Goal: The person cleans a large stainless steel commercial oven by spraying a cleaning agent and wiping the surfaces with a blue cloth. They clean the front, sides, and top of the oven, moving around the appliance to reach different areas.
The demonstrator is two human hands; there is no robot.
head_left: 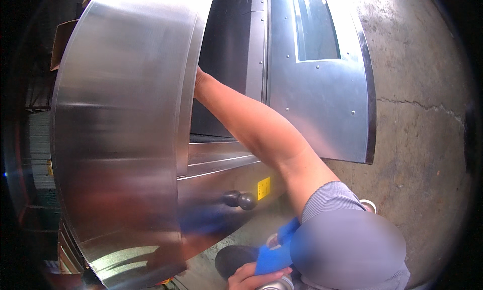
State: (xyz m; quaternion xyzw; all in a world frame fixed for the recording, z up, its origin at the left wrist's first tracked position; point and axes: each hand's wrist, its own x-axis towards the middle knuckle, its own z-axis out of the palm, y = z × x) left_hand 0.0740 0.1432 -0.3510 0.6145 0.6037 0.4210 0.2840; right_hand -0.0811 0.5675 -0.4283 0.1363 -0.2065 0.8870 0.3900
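The right arm [261,121] is stretched forward and to the left, only slightly bent at the elbow, with the striped grey sleeve [329,197] ended above it. The forearm is carried across the opening of the large metal cabinet [123,124], which stands ahead and to the left, and the wrist is lost behind the edge of its curved-looking side. The right hand is hidden there, so whether its fingers are spread, pressed together or pinching anything cannot be told.

The left hand [242,277] is held low, near the lower edge of the view. Its fingers are bent and kept close together against the blue cloth [274,257], which is gripped just beside a round silver can [275,285]; whether the can is also grasped cannot be told.

A dark knob [247,201] and a yellow label [263,188] are seen beneath the outstretched arm, and a windowed metal door [322,109] is seen to its right.
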